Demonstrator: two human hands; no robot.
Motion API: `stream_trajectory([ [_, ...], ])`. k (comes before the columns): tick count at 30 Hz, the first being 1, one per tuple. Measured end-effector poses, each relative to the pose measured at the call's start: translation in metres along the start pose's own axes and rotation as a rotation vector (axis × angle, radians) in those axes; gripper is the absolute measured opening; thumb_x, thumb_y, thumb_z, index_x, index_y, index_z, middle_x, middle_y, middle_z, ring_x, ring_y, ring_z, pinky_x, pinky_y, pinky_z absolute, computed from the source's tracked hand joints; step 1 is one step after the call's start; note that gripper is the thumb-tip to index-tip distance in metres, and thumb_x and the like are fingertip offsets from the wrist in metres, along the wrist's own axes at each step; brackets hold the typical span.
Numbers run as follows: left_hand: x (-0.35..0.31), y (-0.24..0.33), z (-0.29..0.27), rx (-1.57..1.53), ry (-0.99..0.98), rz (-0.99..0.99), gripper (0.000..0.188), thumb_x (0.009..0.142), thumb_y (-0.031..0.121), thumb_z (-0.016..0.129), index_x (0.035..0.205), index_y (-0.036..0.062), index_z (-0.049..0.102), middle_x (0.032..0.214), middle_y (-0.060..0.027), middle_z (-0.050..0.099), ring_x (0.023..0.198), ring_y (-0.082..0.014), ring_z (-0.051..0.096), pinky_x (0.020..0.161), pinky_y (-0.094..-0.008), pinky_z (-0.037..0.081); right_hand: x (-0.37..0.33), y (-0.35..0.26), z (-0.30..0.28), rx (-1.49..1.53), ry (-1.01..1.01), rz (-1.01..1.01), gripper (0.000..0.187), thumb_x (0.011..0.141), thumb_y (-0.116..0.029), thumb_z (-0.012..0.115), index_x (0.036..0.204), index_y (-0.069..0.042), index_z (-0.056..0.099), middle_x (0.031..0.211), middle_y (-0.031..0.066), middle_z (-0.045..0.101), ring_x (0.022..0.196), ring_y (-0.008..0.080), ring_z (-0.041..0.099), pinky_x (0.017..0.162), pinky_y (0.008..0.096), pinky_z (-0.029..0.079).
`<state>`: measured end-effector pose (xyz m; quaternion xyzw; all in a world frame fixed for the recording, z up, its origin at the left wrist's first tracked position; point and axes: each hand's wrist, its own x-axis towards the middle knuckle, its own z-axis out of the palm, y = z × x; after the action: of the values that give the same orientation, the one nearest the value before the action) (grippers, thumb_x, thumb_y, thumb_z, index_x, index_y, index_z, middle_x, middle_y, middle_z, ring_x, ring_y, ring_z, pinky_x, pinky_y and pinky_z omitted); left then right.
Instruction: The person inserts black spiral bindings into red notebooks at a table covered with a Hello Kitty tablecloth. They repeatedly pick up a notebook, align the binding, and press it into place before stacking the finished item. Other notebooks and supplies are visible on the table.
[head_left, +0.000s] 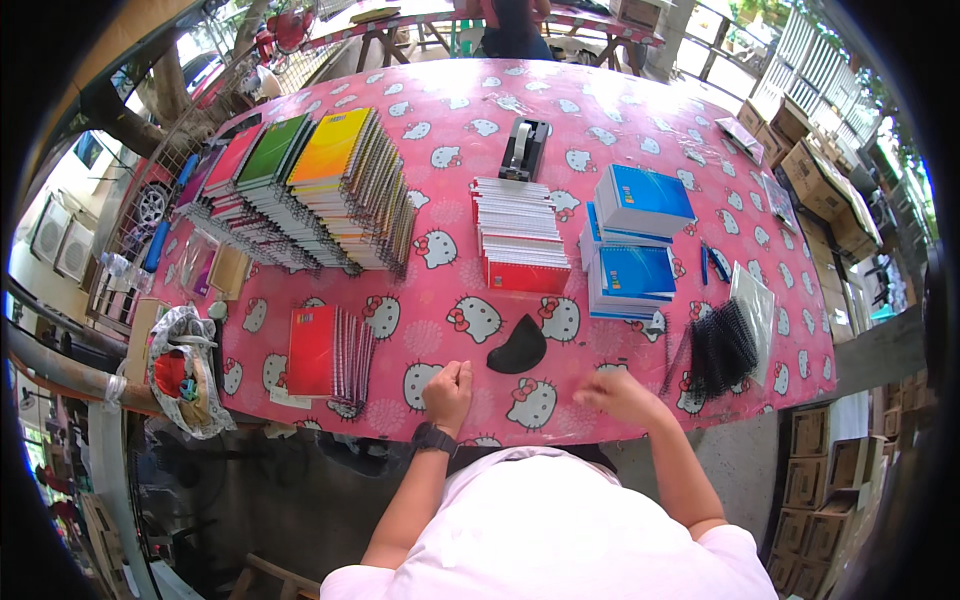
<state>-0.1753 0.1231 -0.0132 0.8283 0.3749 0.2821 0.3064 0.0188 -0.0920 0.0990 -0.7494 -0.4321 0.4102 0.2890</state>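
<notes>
My left hand, with a dark watch on its wrist, is closed in a fist at the table's near edge. Whatever it may hold is hidden. To the right, my right hand hovers over the near edge, its fingers blurred by motion. Between and beyond the hands lies a black half-moon-shaped piece, touched by neither. A bundle of black spiral binding coils rests right of my right hand, partly on a clear plastic sheet. Left of my left hand is a small stack of red spiral notebooks.
Tall stacks of yellow and green notebooks stand at the far left. A red-and-white row of notebooks lies mid-table below a tape dispenser. Blue-covered stacks stand right, near blue pliers. A bag hangs at the left edge.
</notes>
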Motion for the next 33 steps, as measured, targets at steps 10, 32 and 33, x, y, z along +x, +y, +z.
stream_trajectory([
  [10,0.006,-0.007,-0.010,-0.241,-0.057,-0.001,0.029,0.092,0.027,0.055,0.075,0.0044,0.060,0.064,-0.0174,0.058,0.060,-0.0354,0.058,0.054,-0.0421,0.043,0.139,-0.037,-0.006,-0.644,0.940,-0.518,0.027,0.075,-0.012,0.068,0.101,-0.009,0.062,0.106,0.0038,0.060,0.100,0.0254,0.053,0.086,0.0374,0.040],
  [32,0.044,0.014,-0.060,-0.753,-0.289,-0.095,0.030,0.080,0.008,0.073,0.105,0.0037,0.055,0.090,-0.0027,0.061,0.085,-0.0137,0.059,0.078,-0.0274,0.047,0.076,-0.066,0.032,0.195,0.284,-0.250,0.042,0.072,-0.024,0.080,0.106,-0.007,0.063,0.108,0.0094,0.058,0.100,0.0273,0.057,0.081,0.0337,0.046],
  [33,0.041,0.007,-0.070,-0.827,-0.262,-0.151,0.028,0.081,0.008,0.072,0.103,0.0046,0.056,0.090,-0.0019,0.061,0.084,-0.0118,0.058,0.078,-0.0269,0.046,0.074,-0.058,0.036,-0.017,0.387,-0.275,0.044,0.070,-0.025,0.081,0.107,-0.009,0.063,0.114,0.0104,0.055,0.107,0.0280,0.053,0.084,0.0356,0.045],
])
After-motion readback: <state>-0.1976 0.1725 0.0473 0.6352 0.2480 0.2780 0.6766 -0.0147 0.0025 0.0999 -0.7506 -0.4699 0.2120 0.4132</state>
